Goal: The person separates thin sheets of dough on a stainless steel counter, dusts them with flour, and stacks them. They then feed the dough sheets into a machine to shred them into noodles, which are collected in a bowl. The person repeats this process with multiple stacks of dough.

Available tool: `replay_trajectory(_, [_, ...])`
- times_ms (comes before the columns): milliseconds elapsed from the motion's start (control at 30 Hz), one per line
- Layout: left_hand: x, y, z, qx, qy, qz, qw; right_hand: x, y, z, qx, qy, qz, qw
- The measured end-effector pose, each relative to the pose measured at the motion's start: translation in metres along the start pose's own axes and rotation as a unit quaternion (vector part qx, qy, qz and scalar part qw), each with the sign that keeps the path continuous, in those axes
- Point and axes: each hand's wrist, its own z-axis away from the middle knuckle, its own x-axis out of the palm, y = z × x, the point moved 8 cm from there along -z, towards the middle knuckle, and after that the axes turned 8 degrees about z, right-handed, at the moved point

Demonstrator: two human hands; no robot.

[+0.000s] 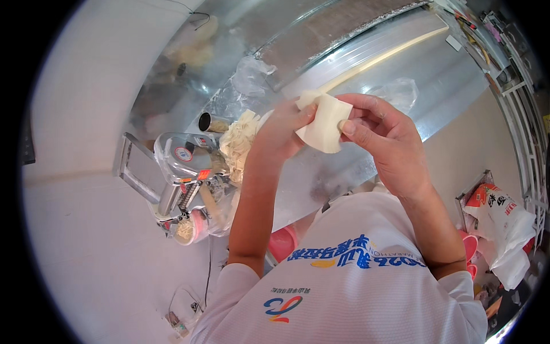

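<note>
Between my hands, above the steel worktable, is a small stack of pale, floury dough wrappers (pixel 325 127), slightly bent, with a frayed-looking upper left edge. My left hand (pixel 285 131) grips its left side, thumb on top and the other fingers mostly hidden. On the right edge, my right hand (pixel 391 133) pinches the wrappers between its thumb and curled fingers. Just left of my left wrist lies a loose heap of similar pale dough pieces (pixel 238 143), partly covered by my forearm.
A metal machine (pixel 182 157) stands at the left, with a tin can (pixel 213 122) behind it. Clear plastic bags (pixel 252 74) lie on the steel worktable (pixel 309 186). A pink basin (pixel 282 243) sits below the near edge. White-and-red sacks (pixel 498 209) are at the right.
</note>
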Motion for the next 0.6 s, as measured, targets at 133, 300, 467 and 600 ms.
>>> replay_trajectory(133, [-0.013, -0.026, -0.001, -0.004, 0.020, 0.069, 0.997, 0.008, -0.008, 0.002, -0.006, 0.028, 0.002, 1.000])
replay_trajectory(300, [-0.005, -0.036, 0.000, -0.016, -0.077, 0.143, 0.987, 0.015, -0.003, 0.002, 0.007, 0.049, 0.007, 0.999])
replay_trajectory(467, [-0.009, -0.039, 0.002, -0.031, -0.134, 0.220, 0.966, 0.024, 0.000, 0.002, 0.016, 0.068, 0.010, 0.997])
replay_trajectory(600, [-0.011, -0.034, 0.009, -0.022, -0.156, 0.232, 0.960, 0.031, 0.003, 0.001, 0.011, 0.068, 0.015, 0.998])
